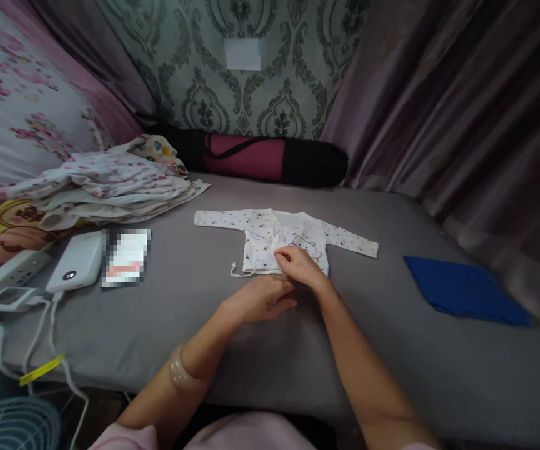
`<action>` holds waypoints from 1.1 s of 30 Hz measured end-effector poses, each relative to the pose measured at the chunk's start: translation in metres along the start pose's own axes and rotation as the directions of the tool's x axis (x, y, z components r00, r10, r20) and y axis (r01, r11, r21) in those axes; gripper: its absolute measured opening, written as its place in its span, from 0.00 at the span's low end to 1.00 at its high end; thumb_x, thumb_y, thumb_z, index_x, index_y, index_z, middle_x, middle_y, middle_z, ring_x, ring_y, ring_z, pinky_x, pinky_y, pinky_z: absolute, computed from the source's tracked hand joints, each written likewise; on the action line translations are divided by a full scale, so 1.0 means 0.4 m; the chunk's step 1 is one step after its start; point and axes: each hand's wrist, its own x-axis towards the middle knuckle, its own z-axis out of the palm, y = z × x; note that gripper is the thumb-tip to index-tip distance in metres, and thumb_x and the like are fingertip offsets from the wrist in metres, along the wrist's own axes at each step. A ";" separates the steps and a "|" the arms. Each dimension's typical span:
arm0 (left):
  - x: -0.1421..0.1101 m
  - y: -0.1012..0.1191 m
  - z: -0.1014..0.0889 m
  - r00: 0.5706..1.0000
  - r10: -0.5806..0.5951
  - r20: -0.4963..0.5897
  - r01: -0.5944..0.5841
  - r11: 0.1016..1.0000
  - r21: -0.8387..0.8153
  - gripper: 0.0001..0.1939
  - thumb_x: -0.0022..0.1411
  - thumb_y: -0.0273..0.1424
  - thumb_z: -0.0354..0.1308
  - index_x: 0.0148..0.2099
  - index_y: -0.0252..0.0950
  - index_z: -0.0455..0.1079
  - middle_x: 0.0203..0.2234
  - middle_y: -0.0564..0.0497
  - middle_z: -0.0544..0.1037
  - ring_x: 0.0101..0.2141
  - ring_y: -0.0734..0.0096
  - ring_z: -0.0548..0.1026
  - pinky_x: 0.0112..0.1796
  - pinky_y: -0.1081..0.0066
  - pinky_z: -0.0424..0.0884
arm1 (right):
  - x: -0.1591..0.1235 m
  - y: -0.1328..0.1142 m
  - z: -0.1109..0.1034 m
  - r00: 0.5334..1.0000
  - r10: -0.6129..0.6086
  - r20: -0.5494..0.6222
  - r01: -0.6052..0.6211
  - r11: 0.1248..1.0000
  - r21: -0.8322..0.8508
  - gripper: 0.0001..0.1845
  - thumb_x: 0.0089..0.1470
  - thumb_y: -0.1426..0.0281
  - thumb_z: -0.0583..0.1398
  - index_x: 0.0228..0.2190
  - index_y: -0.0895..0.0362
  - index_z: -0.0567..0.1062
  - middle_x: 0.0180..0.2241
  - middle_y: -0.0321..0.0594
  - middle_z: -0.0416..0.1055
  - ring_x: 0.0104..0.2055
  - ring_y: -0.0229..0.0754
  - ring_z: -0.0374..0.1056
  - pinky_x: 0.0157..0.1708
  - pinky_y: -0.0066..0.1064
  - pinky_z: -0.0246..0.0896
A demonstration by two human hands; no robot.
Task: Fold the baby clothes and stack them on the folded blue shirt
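Shirt | grey sheet | damask wall | right fingers pinched, left fingers parted; holds unclear

The one view looks from the person's head, forward and down, close over the near edge of the grey-covered surface, taking in the patterned wall beyond.

The small white printed long-sleeved shirt was matt cloth; the white rectangular power bank looked smooth plastic.
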 end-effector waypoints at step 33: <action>0.065 -0.186 -0.212 0.680 -0.427 -0.596 0.465 0.880 -0.100 0.12 0.58 0.35 0.53 0.42 0.35 0.67 0.37 0.47 0.75 0.32 0.71 0.74 0.33 0.72 0.67 | -0.007 -0.020 0.070 0.972 -0.234 -0.017 0.225 0.948 -0.224 0.24 0.64 0.63 0.49 0.57 0.61 0.67 0.63 0.49 0.56 0.67 0.45 0.46 0.64 0.41 0.37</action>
